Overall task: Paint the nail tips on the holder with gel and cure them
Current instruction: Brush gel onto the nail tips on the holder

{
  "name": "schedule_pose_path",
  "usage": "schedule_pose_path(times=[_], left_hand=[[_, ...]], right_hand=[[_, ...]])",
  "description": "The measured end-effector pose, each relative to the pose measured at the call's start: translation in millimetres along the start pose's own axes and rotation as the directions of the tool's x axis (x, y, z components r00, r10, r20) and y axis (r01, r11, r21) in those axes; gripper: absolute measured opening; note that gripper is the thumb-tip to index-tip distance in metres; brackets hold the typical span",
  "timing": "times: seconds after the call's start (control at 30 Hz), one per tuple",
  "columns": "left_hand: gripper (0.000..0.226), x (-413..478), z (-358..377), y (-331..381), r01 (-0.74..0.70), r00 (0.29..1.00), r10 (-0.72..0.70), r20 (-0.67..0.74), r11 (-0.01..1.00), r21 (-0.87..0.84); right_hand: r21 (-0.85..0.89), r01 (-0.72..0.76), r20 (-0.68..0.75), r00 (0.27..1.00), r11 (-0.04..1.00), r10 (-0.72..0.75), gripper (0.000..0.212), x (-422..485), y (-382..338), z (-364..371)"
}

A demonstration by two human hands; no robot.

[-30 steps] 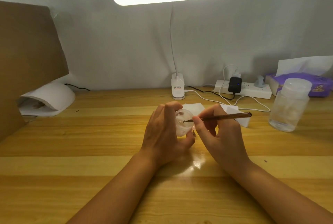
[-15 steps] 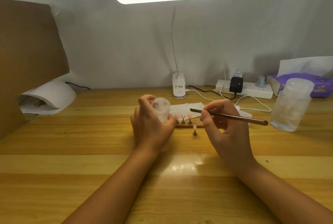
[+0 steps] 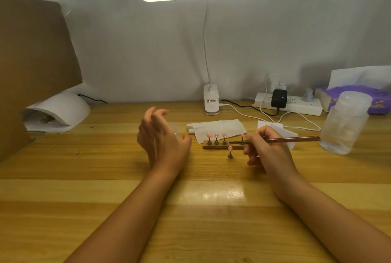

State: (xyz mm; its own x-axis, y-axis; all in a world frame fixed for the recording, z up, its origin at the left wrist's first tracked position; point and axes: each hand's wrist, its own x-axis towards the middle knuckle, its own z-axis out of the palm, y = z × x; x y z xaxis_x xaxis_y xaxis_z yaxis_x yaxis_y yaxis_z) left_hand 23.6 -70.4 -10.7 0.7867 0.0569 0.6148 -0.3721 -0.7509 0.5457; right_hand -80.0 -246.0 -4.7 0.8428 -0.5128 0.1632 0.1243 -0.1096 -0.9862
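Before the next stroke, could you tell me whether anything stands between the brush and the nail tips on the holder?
Nothing visible does. The brush in the right hand points at the nail tips on the holder; the loose stand sits nearer the person, off that path.

Front half of tabletop (image 3: 190,231) bare, only two forearms cross it. Left hand (image 3: 163,142) stands just left of holder (image 3: 211,147); small clear pot (image 3: 175,129) partly hidden behind it. Right hand (image 3: 268,152) covers right end of holder, brush (image 3: 292,140) lies level above it. Loose stand (image 3: 230,155) just before holder, between hands. Wide free strip from left hand to white dome lamp (image 3: 61,108). Cardboard (image 3: 31,61) closes left side. Tall clear bottle (image 3: 344,125) blocks right. Rear edge crowded: lamp base (image 3: 211,102), cables (image 3: 277,112), power strip (image 3: 296,107).
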Motion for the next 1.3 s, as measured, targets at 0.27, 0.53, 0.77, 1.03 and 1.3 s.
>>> schedule_pose_path(times=[0.27, 0.53, 0.77, 1.03, 1.3], left_hand=[[0.016, -39, 7, 44, -0.188, 0.879, 0.227, 0.42, 0.973, -0.132], [0.011, -36, 9, 40, -0.215, 0.802, 0.262, 0.538, 0.965, -0.15], [0.009, -30, 8, 36, -0.189, 0.773, 0.296, 0.561, 0.952, -0.241], [0.009, -30, 12, 34, -0.16, 0.775, 0.282, 0.566, 0.953, -0.256], [0.007, -29, 12, 34, -0.137, 0.776, 0.269, 0.57, 0.955, -0.264]], right_hand=[[0.12, -0.043, -0.015, 0.999, 0.992, 0.045, 0.014, -1, -7, 0], [0.041, -0.011, 0.017, 1.0, 0.999, 0.011, 0.017, -3, -6, 2], [0.009, -0.009, -0.001, 1.0, 1.0, 0.009, 0.019, -3, -5, 3], [0.021, -0.161, 0.137, 0.978, 0.987, 0.157, 0.011, 4, -8, -5], [0.07, -0.107, 0.049, 0.993, 0.992, 0.103, 0.018, 3, -8, -3]])
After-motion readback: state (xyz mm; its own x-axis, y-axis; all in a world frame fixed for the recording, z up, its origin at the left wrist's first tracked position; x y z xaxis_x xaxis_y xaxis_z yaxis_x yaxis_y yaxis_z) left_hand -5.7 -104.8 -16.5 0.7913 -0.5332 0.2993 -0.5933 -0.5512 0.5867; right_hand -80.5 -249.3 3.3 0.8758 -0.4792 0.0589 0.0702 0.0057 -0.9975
